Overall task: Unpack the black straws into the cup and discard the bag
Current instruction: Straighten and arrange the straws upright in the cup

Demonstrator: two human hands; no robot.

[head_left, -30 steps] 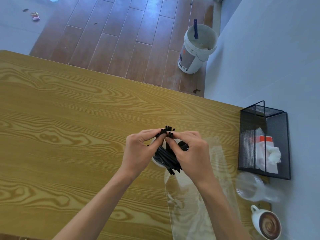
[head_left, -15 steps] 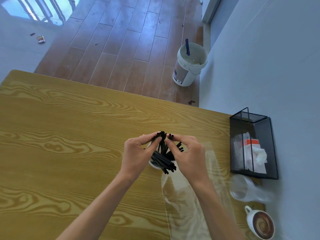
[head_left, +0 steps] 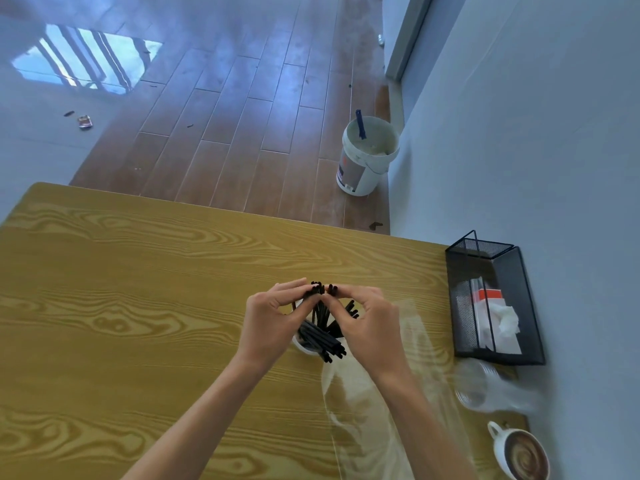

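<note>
**Straws half-gathered over a small cup, bag not yet thrown away**

The table (head_left: 104, 306) carries the work. The left hand (head_left: 273, 320) pinches the upper ends of several black straws (head_left: 320, 327) between thumb and fingertips, and the right hand (head_left: 367, 327) pinches a few more from the other side, so the two meet above the cup (head_left: 302, 347). Only a sliver of the cup's white rim shows below the left hand; the straws stand in it, some upright, some leaning out toward the person past the rim.

The likely trouble is tipping. The cup looks small for the bundle, and the leaning straws load one side, so letting go unevenly could topple it or let straws slide onto the table. A sideways tug from either hand would do the same.

To the right of the cup, the clear bag (head_left: 367, 410) lies flat on the table, partly under the right forearm. It appears empty, though its transparency makes this hard to confirm. Light as it is, a sweep of the arm could push it off the edge.

Further right, a clear plastic cup (head_left: 485, 389) lies beside the black mesh holder (head_left: 491, 299), and a coffee mug (head_left: 519, 455) sits at the corner; an elbow swinging out could knock either.

The count: two hands, one straw cup, one bag, one mesh holder, one clear cup, one mug. The straws are too tightly packed to count, plainly dozens. One white bucket (head_left: 367, 157) stands on the floor beyond.
</note>
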